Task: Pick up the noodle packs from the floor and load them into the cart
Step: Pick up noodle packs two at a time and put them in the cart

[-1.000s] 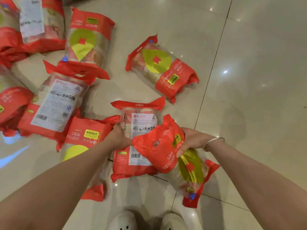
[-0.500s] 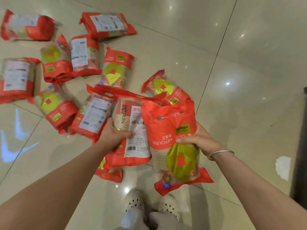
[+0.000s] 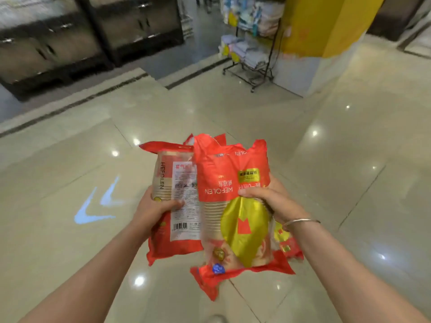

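Note:
I hold two red noodle packs up in front of me, above the tiled floor. My left hand (image 3: 155, 209) grips a pack with its white label side facing me (image 3: 177, 199). My right hand (image 3: 271, 199) grips a pack showing a yellow-green circle and a red crown mark (image 3: 235, 206); it overlaps the left pack. Parts of more red packs show behind these, near my right wrist (image 3: 288, 245) and above the tops. No cart for loading is in view.
A wheeled wire rack (image 3: 250, 54) stacked with folded goods stands ahead to the right, beside a yellow pillar (image 3: 321, 26). Dark cabinets (image 3: 88, 36) line the back left. A blue arrow light (image 3: 98, 206) lies on the glossy floor to my left.
Both packs have come up off the floor in my hands. My view has swung up from the scattered packs to the shop floor ahead; the packs on the floor are out of sight.

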The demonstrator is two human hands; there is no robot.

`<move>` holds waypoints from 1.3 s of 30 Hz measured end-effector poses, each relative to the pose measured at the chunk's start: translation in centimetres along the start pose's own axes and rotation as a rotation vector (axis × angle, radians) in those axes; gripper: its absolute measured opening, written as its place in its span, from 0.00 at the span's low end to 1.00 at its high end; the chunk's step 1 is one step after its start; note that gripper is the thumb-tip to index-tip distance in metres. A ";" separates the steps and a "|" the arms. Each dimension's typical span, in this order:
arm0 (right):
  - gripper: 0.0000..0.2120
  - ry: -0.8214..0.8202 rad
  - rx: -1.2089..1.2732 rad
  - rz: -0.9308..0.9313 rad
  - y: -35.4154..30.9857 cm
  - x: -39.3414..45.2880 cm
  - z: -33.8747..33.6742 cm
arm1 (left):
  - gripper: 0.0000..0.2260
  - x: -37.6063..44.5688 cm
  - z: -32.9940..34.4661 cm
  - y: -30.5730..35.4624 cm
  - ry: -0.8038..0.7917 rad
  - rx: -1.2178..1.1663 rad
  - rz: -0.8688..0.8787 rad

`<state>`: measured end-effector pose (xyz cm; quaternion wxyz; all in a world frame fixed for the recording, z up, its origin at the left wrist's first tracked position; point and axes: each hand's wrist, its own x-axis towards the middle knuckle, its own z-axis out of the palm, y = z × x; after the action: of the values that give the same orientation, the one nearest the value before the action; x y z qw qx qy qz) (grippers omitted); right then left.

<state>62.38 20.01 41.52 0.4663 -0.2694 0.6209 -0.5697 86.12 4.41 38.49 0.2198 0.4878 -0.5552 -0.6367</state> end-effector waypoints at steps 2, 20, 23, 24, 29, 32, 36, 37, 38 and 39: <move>0.26 -0.089 -0.021 -0.041 -4.4 -0.7 4.0 | 0.32 -3.5 -4.5 2.8 0.088 -0.058 0.028; 0.28 -1.151 -0.156 -0.130 -11.2 -26.5 60.4 | 0.40 -56.1 -46.7 -1.9 1.066 -0.335 0.148; 0.30 -1.260 -0.174 -0.133 -9.0 -34.0 69.4 | 0.38 -65.5 -51.1 -5.0 1.243 -0.367 0.143; 0.30 -1.300 -0.179 -0.136 -8.2 -36.4 72.1 | 0.36 -68.5 -52.2 -5.9 1.297 -0.372 0.149; 0.24 -1.478 -0.196 -0.128 -4.2 -47.8 84.0 | 0.28 -81.4 -56.9 -10.9 1.505 -0.392 0.137; 0.30 -1.559 -0.251 -0.120 -1.2 -53.5 90.7 | 0.29 -87.7 -59.7 -14.6 1.599 -0.427 0.114; 0.30 -1.666 -0.286 -0.103 2.8 -60.1 99.0 | 0.25 -93.3 -64.5 -19.3 1.674 -0.463 0.107; 0.28 -1.691 -0.289 -0.086 3.9 -61.4 101.1 | 0.23 -94.5 -66.1 -20.7 1.695 -0.480 0.107; 0.26 -1.719 -0.293 -0.066 5.0 -62.5 103.4 | 0.22 -95.6 -67.8 -22.1 1.716 -0.496 0.108; 0.26 -1.747 -0.304 -0.052 6.1 -63.6 105.7 | 0.21 -96.6 -69.6 -23.5 1.735 -0.508 0.101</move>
<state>183.93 28.13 61.88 0.7197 -0.6811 0.1059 -0.0825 193.77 56.22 59.76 0.6899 0.7081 -0.0581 -0.1385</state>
